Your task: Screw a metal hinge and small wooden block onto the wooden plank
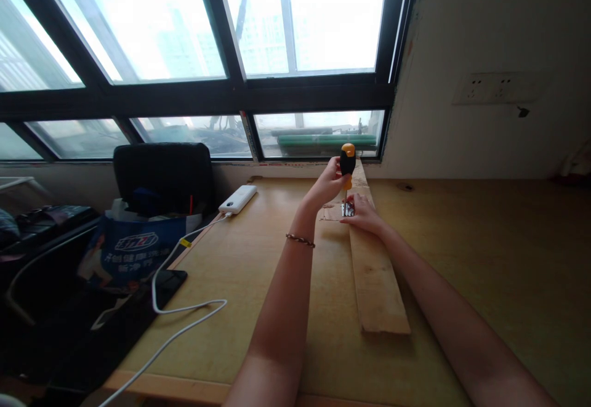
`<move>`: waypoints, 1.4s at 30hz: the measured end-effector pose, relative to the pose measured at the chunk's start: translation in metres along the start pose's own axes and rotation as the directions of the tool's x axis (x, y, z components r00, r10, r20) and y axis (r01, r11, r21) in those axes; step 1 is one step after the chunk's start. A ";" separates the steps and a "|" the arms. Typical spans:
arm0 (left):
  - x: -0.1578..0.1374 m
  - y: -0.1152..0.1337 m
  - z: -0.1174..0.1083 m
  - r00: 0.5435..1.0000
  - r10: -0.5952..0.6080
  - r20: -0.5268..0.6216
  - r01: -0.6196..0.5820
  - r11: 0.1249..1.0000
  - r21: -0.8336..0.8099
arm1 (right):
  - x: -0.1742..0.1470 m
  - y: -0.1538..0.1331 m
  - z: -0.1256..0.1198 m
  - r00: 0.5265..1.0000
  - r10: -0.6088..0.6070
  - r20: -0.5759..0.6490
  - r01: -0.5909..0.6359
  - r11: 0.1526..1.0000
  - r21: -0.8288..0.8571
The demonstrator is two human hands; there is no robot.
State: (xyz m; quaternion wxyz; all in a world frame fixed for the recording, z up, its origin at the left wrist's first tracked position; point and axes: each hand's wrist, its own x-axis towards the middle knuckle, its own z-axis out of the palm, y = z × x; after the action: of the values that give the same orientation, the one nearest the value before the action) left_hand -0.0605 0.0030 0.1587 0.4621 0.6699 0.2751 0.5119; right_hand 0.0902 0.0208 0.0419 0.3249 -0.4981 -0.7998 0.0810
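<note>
Plank (376, 271) lies on the table (484, 259). Left of plank: power bank (237, 199), cable (184, 308). Screwdriver (347, 164) stands upright over plank's far end.

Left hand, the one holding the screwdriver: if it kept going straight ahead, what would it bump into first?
Probably the window above the far edge of the desk. The left hand points away along the wooden plank, gripping the screwdriver, and nothing else shows in between, though depth is hard to judge.

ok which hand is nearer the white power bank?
Left. The left hand grips the screwdriver handle, on the power bank side of the plank. The right hand rests on the plank by the metal bracket, farther off.
</note>
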 end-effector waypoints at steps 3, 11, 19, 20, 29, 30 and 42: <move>-0.003 -0.001 0.003 1.000 0.003 0.029 -0.003 1.000 0.030 | 0.001 0.001 0.000 1.000 0.014 0.006 -0.014 1.000 -0.005; -0.005 -0.003 -0.004 0.994 -0.068 0.086 0.051 0.983 0.177 | 0.002 0.005 0.003 1.000 0.028 0.011 -0.028 0.999 -0.037; 0.000 -0.003 -0.008 0.994 0.004 -0.112 0.011 0.992 0.128 | 0.000 0.000 0.000 1.000 -0.002 -0.006 0.002 1.000 0.020; 0.000 -0.003 -0.007 0.991 0.000 -0.132 0.015 0.994 0.109 | 0.000 0.000 0.000 1.000 -0.004 -0.004 0.004 1.000 0.022; -0.003 0.005 -0.006 0.989 -0.062 -0.131 0.056 0.997 -0.051 | 0.000 0.000 0.000 1.000 0.009 -0.001 -0.009 0.999 0.035; -0.004 0.006 -0.006 0.991 -0.064 -0.118 0.058 0.997 -0.054 | 0.000 0.001 0.000 1.000 0.009 -0.001 -0.009 0.999 0.039; -0.013 0.021 -0.011 0.996 -0.071 0.061 0.072 0.997 -0.012 | -0.001 -0.001 -0.002 1.000 0.012 0.000 -0.012 0.999 0.033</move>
State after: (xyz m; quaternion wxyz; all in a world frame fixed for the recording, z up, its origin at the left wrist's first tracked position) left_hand -0.0776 -0.0131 0.1725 0.4930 0.6716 0.2810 0.4763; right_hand 0.0904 0.0188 0.0433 0.3327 -0.4976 -0.7953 0.0960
